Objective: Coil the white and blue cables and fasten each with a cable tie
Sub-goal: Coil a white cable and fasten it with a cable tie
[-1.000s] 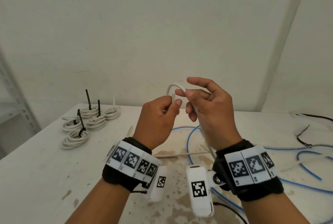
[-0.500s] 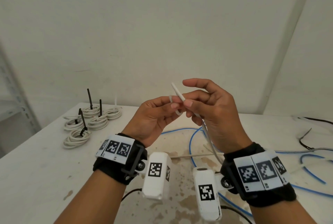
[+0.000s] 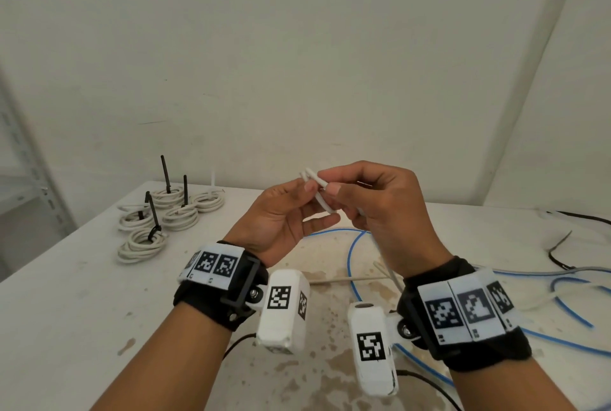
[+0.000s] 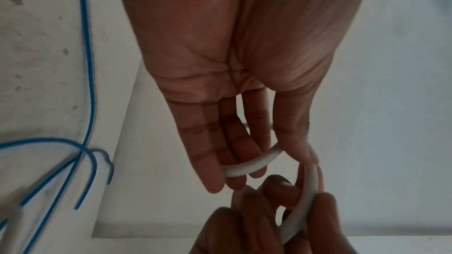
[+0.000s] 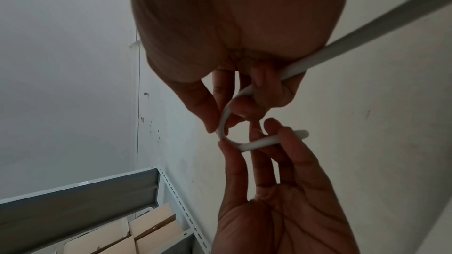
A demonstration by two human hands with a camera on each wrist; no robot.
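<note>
White stained table (image 3: 82,295) against a plain wall, both hands raised above it. Left hand (image 3: 281,222) palm-up, fingers loosely extended; its thumb and fingertips (image 4: 234,181) pinch the free end of the white cable (image 3: 319,194), first small loop just formed between the two hands. Right hand (image 3: 380,212) has thumb and forefinger pinched on the same cable right beside the left fingertips, other fingers curled round the run, which drops under the right palm toward the table.

Risks as I read them:
- Loop is tight and the cable looks stiff. If either pinch slackens it'll likely spring open and the stub end (image 5: 293,135) past the left fingers flicks out.
- Left grip is fingertip-only, near the cable end; little margin when the right hand regrips to feed the next turn.
- Trailing run goes down among the loose blue cable (image 3: 353,261) below the right wrist; pulling slack could snag or drag it.
- Loop started this small may end up tighter than the tied white coils (image 3: 142,245) well left of the left hand.

No loose cable tie visible within reach; can't tell where the next one is.
</note>
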